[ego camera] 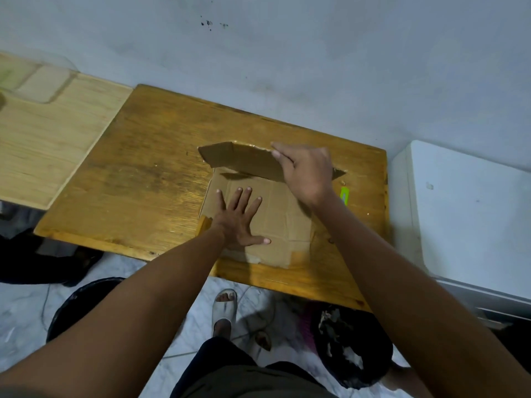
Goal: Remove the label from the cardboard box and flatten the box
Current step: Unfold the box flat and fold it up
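We see the cardboard box [275, 222] opened out and lying almost flat on the right half of the glossy, amber wooden desk [138, 173], its brown panels creased in straight lines and its near edge torn and ragged. Our left hand [240, 216] presses palm down on the flat panel, fingers straight and spread wide. Our right hand [306, 170] reaches over the far flap [241, 159], which stands tilted up from the fold; the fingers are fairly straight and lie along the flap's top edge, though we cannot tell whether the thumb pinches it from behind. A small bright green object [344, 193] lies on the desk just beside the right wrist, partly hidden, so we cannot tell what it is.

The box's near edge sits close to the desk's front edge, while the left half of the desk is bare, streaked wood. A paler wooden board [48, 145] abuts the desk's left side, and a white cabinet [471, 214] stands against its right. Below, on the marbled tile floor [26, 308], a black bin [353, 346] holds crumpled scraps beside a sandalled foot [225, 304].
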